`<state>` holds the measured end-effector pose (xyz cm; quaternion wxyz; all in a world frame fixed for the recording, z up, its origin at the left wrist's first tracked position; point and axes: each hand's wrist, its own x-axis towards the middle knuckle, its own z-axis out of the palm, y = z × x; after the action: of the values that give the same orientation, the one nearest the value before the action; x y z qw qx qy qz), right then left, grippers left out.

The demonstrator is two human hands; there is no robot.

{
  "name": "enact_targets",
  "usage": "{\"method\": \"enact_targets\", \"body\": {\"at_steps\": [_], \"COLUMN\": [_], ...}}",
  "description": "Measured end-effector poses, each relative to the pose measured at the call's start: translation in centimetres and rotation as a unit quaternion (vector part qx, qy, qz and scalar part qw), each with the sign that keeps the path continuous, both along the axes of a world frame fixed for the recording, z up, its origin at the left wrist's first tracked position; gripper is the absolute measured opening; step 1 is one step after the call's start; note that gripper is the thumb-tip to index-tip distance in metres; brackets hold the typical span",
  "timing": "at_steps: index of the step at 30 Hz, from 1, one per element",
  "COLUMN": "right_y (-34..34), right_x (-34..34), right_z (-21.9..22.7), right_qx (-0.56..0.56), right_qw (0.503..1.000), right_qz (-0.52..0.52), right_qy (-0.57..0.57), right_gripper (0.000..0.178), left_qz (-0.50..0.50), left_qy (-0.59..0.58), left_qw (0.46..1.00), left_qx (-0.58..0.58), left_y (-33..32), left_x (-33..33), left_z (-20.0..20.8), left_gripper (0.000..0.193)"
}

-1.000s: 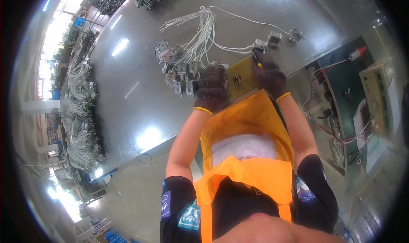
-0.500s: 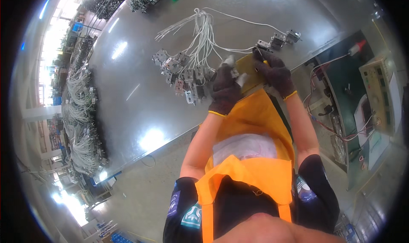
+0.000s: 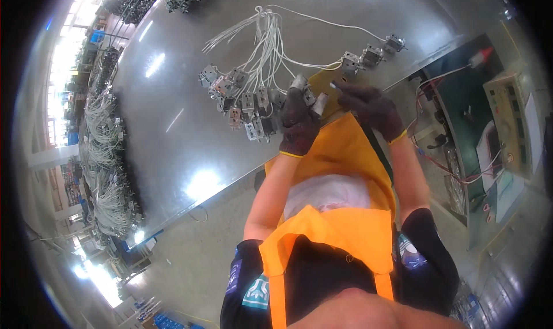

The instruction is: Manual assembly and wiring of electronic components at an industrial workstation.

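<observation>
My left hand [image 3: 298, 121], in a dark glove with pale fingertips, is closed around a small metal connector block [image 3: 310, 96] near the table's front edge. To its left lies a cluster of similar metal blocks [image 3: 247, 101], joined to a bundle of white cables [image 3: 269, 38]. My right hand [image 3: 374, 107], also gloved, is held beside it with the fingers drawn together. A small white tip shows at those fingers; what it belongs to is unclear. Just beyond the right hand are three more cabled blocks [image 3: 370, 56] in a row. A yellowish-brown flat piece [image 3: 324, 80] lies beneath the hands.
The grey metal table [image 3: 173, 150] has heaps of white cables [image 3: 106, 139] beyond its left side. On the right, a green-topped bench [image 3: 461, 118] carries a beige instrument box [image 3: 507, 118], red and white wires and a red-tipped plug [image 3: 481, 57]. An orange apron [image 3: 328, 147] hangs over my front.
My right hand has pulled back from the row of blocks and turned, its fingers now pointing toward the left hand. The left hand still holds its block.
</observation>
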<state>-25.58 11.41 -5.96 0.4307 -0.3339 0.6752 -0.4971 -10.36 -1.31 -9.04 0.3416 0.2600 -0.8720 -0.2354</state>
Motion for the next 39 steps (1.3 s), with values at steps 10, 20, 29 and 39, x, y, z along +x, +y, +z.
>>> {"method": "enact_targets", "body": {"at_steps": [10, 20, 29, 39], "right_y": [-2.0, -2.5, -0.5, -4.9], "right_x": [1.9, 3.6, 5.6, 6.2], "right_z": [1.3, 2.6, 3.3, -5.1], "right_qx": [-0.087, 0.049, -0.039, -0.106], "right_qw": [0.852, 0.834, 0.978, 0.984], "right_qz": [0.067, 0.097, 0.123, -0.052], "right_qy": [0.512, 0.541, 0.163, 0.134], "right_gripper": [0.024, 0.021, 0.042, 0.054], "left_qz": [-0.130, -0.106, -0.097, -0.148], "left_qy": [0.004, -0.031, -0.228, -0.312], "left_qw": [0.987, 0.992, 0.943, 0.936], "left_qx": [0.090, 0.058, -0.221, -0.066], "left_y": [-2.0, -1.1, -4.1, -8.9], "left_x": [-1.4, -1.0, 4.7, 4.6], "left_z": [-0.6, 1.9, 3.8, 2.1], "left_gripper": [0.046, 0.037, 0.060, 0.048]}}
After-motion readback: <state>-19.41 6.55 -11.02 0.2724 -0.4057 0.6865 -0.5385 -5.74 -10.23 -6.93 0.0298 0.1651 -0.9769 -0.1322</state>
